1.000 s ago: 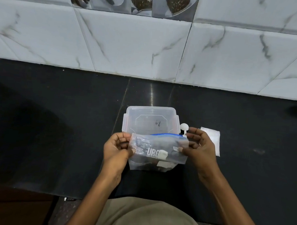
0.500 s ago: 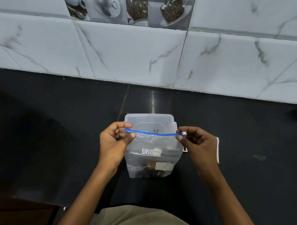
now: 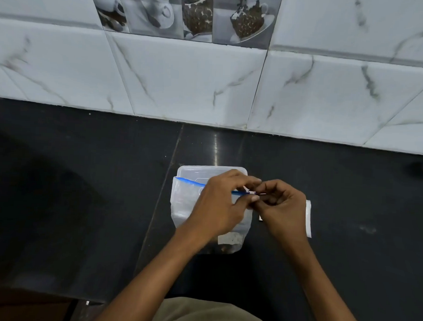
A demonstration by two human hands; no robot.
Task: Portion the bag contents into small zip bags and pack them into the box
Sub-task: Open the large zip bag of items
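A clear zip bag (image 3: 183, 205) with a blue zip strip hangs upright in front of me, dark contents showing at its bottom. My left hand (image 3: 219, 209) pinches the blue strip near its right end. My right hand (image 3: 282, 209) grips the small white slider at that same end, fingertips touching the left hand's. Behind the bag stands a clear plastic box (image 3: 193, 170), mostly hidden by the bag and my hands.
A black counter (image 3: 83, 191) runs to a marble-tiled wall (image 3: 185, 79). Small white zip bags (image 3: 308, 219) lie flat on the counter just right of my right hand. The counter's front edge is near my body.
My left hand has slid along the blue zip strip from its left end to its right end, meeting my right hand. The bag stays upright in front of the box.
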